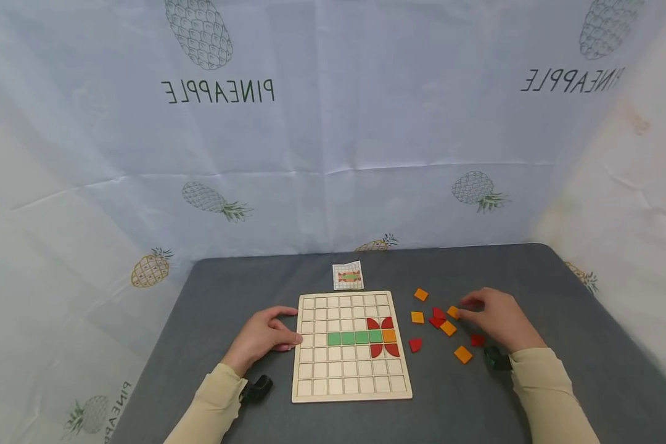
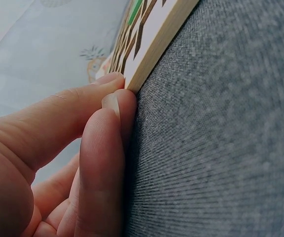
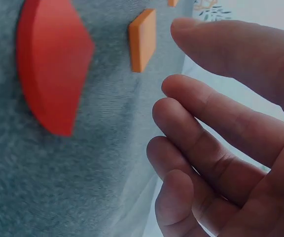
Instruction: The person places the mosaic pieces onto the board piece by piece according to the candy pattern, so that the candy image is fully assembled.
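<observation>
A wooden grid board (image 1: 351, 388) lies on the table. My left hand (image 1: 263, 336) holds its left edge; in the left wrist view the thumb (image 2: 105, 81) touches the board's edge (image 2: 154, 54), with a curled finger close beside it. On the board, green squares (image 1: 348, 338) form a row ending at an orange square (image 1: 388, 336), with red quarter-circles (image 1: 386, 322) above and below. My right hand (image 1: 494, 317) hovers right of the board, fingertips by a loose orange square (image 1: 453, 312). The right wrist view shows thumb and fingers apart, near a red quarter-circle (image 3: 55, 69) and an orange square (image 3: 143, 39).
Behind the board lies a small pattern card (image 1: 348, 275). Several loose orange squares (image 1: 463, 354) and red quarter-circles (image 1: 415, 345) are scattered to the right on the dark grey table (image 1: 238, 280). A pineapple-print curtain (image 1: 333, 135) hangs behind and at both sides.
</observation>
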Tool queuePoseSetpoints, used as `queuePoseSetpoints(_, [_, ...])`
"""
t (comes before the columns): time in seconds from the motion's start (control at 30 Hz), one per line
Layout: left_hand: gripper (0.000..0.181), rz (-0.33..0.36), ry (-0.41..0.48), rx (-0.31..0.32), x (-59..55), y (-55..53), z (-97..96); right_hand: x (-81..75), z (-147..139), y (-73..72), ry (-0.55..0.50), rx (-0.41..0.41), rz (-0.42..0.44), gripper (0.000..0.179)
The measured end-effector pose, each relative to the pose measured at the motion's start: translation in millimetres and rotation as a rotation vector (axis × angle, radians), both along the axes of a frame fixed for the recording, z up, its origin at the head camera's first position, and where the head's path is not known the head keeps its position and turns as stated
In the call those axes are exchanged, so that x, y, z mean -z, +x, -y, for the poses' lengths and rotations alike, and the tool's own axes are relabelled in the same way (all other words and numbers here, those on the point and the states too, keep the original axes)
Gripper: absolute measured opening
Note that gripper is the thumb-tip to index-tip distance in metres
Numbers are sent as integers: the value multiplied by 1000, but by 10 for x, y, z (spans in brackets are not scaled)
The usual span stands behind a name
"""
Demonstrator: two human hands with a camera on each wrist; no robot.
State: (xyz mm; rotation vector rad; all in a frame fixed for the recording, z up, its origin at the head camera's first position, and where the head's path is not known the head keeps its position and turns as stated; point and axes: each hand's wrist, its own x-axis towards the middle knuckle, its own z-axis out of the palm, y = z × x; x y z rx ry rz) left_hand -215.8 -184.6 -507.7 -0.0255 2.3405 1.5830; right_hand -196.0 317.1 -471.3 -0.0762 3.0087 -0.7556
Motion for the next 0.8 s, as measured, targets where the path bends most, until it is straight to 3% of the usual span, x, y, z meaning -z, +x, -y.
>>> queuePoseSetpoints(0.37, [72,-14,7,12,-10,28,21,97,21,-84,-4,31,59,35])
queuePoseSetpoints(0.8, [72,-12,9,10,-27,30,9,54,85,-76,-17,40,73,30])
